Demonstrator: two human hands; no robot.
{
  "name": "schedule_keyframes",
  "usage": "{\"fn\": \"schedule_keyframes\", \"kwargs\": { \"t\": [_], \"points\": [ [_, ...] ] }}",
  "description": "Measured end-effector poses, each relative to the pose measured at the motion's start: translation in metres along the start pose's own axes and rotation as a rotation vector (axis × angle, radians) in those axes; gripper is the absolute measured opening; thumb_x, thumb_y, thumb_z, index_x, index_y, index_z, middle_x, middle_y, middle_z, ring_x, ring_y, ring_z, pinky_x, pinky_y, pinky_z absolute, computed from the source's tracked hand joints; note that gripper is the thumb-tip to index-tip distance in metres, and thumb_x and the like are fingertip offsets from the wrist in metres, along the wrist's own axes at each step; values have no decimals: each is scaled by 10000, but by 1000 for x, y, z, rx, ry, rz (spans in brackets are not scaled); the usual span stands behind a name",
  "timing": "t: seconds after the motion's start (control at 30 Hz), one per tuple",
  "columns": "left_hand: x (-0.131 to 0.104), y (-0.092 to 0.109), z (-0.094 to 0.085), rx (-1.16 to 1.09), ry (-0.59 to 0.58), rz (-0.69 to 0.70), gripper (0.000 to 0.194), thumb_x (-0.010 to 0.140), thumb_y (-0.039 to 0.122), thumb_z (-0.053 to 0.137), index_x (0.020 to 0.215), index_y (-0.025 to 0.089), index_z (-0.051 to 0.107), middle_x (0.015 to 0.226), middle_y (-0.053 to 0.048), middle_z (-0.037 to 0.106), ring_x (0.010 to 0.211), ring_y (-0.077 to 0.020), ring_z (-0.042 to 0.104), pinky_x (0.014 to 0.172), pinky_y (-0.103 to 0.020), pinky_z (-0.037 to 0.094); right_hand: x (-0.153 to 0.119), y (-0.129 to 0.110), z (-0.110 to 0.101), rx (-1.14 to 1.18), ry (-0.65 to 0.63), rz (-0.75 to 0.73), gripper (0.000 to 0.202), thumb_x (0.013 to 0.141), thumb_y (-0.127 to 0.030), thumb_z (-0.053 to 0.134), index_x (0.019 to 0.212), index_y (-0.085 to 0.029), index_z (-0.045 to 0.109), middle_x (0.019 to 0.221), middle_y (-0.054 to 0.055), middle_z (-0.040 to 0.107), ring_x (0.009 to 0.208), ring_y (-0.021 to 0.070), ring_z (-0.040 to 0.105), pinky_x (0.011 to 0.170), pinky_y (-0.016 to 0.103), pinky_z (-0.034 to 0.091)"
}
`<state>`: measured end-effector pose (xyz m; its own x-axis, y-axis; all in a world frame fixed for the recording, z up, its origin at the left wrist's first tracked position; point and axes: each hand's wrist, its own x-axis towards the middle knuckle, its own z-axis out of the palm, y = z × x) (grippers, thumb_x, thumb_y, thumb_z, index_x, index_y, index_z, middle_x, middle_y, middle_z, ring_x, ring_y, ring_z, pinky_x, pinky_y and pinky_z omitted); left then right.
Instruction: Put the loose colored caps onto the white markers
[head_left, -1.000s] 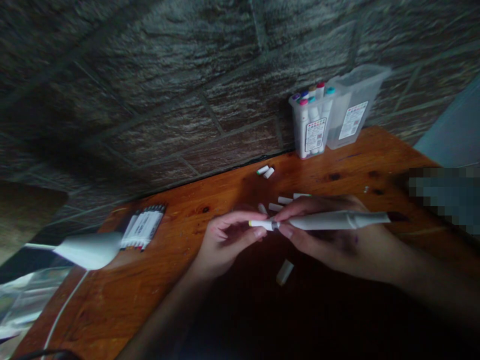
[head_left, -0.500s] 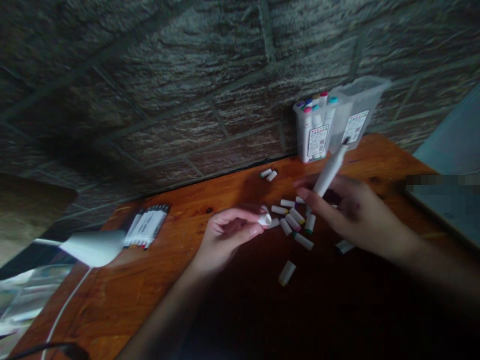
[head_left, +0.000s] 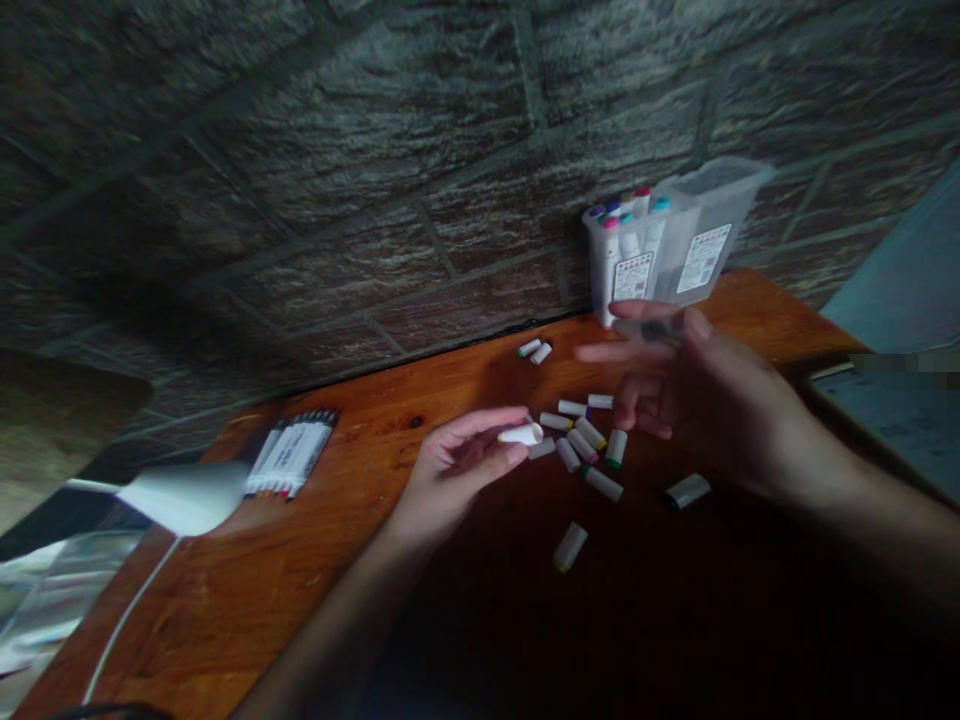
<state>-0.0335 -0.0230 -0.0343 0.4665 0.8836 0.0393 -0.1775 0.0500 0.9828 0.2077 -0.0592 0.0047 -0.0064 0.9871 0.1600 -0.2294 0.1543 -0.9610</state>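
Note:
Pinched between the thumb and fingers of my left hand is a white marker cap with a yellow end; its hollow mouth faces right. My right hand hovers over the right side of the loose caps, smeared by motion. A marker lies across its fingers as a greyish blur, so which end points where is hard to see. Below and between the hands, several loose white caps with coloured ends lie scattered on the wooden table. Another cap rests below my right hand.
Two clear plastic cases stand by the stone wall: one case holds several markers, the other case shows none. A row of markers lies at left beside a white lamp. Two small caps lie near the wall.
The marker in my right hand, upright with its dark tip up before, has swung down into a blur as the fingers spread. My left hand has turned the cap so its yellow end shows.

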Motion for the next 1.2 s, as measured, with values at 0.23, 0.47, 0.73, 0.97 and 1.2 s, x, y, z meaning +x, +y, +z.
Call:
{"fn": "schedule_keyframes", "kwargs": {
  "t": [0.23,0.47,0.73,0.97,1.2],
  "points": [
    [1,0,5,-37,40,-36,206,797,190,787,995,247,794,970,-21,793,852,-100,731,821,-169,558,-6,0,6,-171,-134,-43,284,901,-454,653,785,-199,700,678,-3,680,451,71,504,432,217,399],
    [2,-2,8,-132,33,-66,200,783,176,795,977,225,801,930,-30,793,797,-101,729,773,-171,567,-11,14,10,-301,-123,-219,86,905,-317,669,938,-264,728,933,2,747,756,135,691,656,246,569],
    [0,-3,8,-101,73,-32,197,747,194,824,941,222,809,922,-49,796,762,-127,732,738,-206,587,-11,15,2,-714,-127,-459,125,873,-268,672,980,-266,737,965,28,764,840,202,725,748,322,595],
    [-5,10,8,-155,88,52,180,731,208,841,903,251,811,875,-29,799,739,-110,730,713,-178,580,5,18,-20,-917,164,-488,127,903,-321,631,923,-228,714,947,70,752,815,233,709,679,357,557],
    [-2,5,9,-173,33,-11,180,734,228,842,912,238,811,900,-38,793,757,-119,717,700,-194,577,-10,14,4,-597,94,-395,138,872,-299,678,1002,-256,686,978,54,727,857,224,699,634,316,583]
  ]
}}
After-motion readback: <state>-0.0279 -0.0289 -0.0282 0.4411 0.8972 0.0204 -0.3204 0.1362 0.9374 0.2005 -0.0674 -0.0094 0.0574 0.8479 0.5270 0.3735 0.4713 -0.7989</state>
